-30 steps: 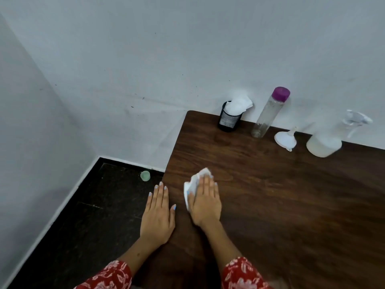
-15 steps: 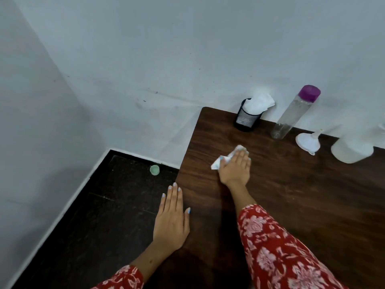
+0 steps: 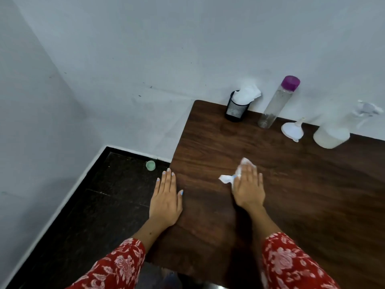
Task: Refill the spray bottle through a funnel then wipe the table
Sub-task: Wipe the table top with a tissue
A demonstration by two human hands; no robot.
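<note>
My right hand (image 3: 248, 187) presses flat on a crumpled white tissue (image 3: 227, 178) on the dark wooden table (image 3: 312, 195), left of its middle. My left hand (image 3: 166, 197) lies flat and open on the table's left edge, fingers together, holding nothing. At the back by the wall stands the translucent spray bottle (image 3: 333, 133) with its clear trigger head. A white funnel (image 3: 292, 130) lies on its side just left of it. A tall clear bottle (image 3: 275, 103) with a purple cap stands further left.
A black mesh cup (image 3: 236, 110) stuffed with white tissues stands at the table's back left corner. The white wall runs right behind the table. On the dark floor to the left lies a small green cap (image 3: 150, 165).
My right hand with the tissue went out toward the back of the table, then came back nearer to me and a little to the right. My left hand stayed on the table edge.
</note>
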